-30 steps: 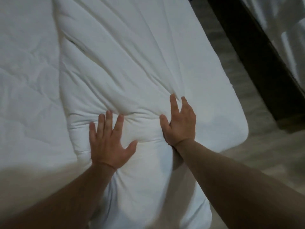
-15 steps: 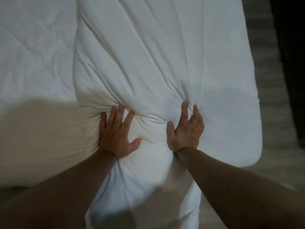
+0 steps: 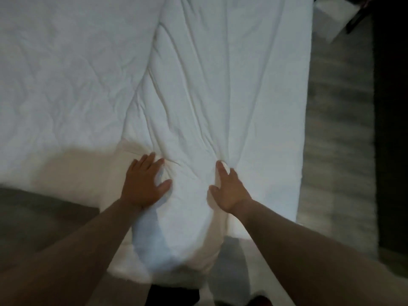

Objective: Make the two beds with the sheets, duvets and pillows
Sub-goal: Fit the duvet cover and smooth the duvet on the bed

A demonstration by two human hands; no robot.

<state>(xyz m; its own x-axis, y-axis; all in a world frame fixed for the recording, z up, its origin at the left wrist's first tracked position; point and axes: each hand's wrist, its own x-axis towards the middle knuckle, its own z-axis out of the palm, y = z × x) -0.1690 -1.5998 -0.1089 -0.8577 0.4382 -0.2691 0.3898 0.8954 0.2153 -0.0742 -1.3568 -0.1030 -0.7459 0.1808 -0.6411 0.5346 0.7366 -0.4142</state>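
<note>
The duvet (image 3: pixel 220 85) lies as a long, thick strip down the right side of the bed (image 3: pixel 66 74), with its near end spilling over the bed's near edge. Both hands are on it close to that edge. The left hand (image 3: pixel 144 184) is spread flat and pressing. The right hand (image 3: pixel 228 193) has creases running to its fingertips, but it's too blurry to tell if it's pinching or just pushing. The duvet looks soft, puffy and floppy, bulky more than heavy I'd guess, so grab fistfuls at the edge or corners, since flat palms will just bunch it. Grey floor (image 3: pixel 335 151) runs past the bed's right side.
</note>
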